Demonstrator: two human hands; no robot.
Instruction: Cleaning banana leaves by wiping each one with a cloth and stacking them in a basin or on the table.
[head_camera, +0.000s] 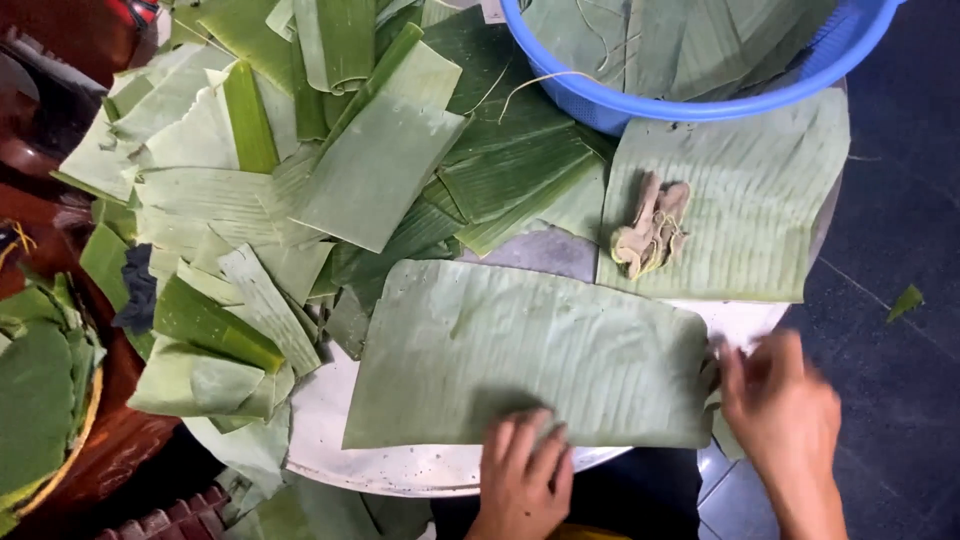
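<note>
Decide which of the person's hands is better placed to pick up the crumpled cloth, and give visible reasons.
Probably the right hand. It sits at the right edge of the flat leaf, with the crumpled cloth lying up ahead of it on the next leaf. The left hand presses the flat leaf's near edge, farther from the cloth.

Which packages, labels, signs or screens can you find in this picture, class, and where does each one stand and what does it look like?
None in view: only loose banana leaves on the table, a blue basket of leaves, a crumpled rag, and two hands, left hand and right hand, on one leaf sheet.
</note>
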